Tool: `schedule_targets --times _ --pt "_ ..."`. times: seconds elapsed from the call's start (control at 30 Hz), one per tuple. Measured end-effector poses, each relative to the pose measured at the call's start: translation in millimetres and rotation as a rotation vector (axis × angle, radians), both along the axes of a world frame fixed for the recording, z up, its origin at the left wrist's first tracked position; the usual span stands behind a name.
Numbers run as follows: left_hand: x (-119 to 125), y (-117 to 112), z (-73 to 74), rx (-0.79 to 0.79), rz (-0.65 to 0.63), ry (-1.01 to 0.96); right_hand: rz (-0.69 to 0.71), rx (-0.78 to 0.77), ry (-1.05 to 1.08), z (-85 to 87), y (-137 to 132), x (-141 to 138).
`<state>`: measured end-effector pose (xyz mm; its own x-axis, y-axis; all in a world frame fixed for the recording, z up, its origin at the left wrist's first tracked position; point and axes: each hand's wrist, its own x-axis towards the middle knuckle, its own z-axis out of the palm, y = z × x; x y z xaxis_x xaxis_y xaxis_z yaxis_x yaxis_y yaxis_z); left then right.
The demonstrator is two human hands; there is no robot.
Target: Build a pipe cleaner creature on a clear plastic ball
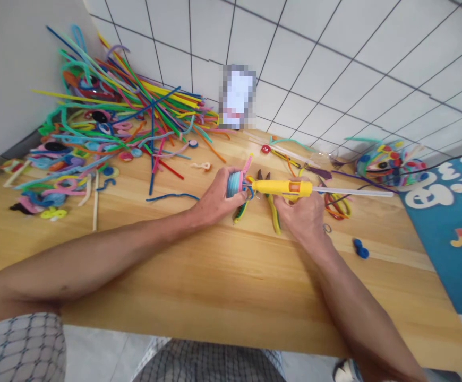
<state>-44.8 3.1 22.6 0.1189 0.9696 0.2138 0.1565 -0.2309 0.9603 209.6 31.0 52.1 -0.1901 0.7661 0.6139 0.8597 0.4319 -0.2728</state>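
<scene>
Near the middle of the table, my left hand [219, 199] is closed round a light-blue and pink coiled pipe-cleaner piece [234, 183]. A pink strip [249, 162] sticks up from its top. My right hand [305, 212] grips a yellow glue gun [281, 187], its nozzle pointing left at the coiled piece. Whether the tip touches the piece I cannot tell. A clear glue stick [352, 191] juts out of the gun's back end. Between and below my hands lie pliers with yellow-green handles [274, 215], partly hidden by the gun.
A heap of coloured pipe cleaners [155, 109] and finished-looking coiled pieces [51, 178] spreads over the left side. A phone [238, 98] leans on the tiled wall. A bag of colourful bits [390, 162] stands at the right, and a small blue coil [360, 248] lies nearer me.
</scene>
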Motion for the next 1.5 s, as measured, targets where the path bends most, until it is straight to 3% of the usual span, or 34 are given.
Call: schedule_targets --times 0.43,0.93,1.5 --pt "0.4 0.0 1.3 0.004 0.007 -0.002 0.022 0.053 -0.027 -2.6 2.7 2.2" --pt "0.5 2.7 -7.1 0.050 0.015 0.004 0.045 -0.023 -0.040 1.2 2.3 4.4" --pt "1.3 3.1 -5.1 0.065 0.007 0.023 0.033 0.055 -0.067 0.1 2.8 5.0"
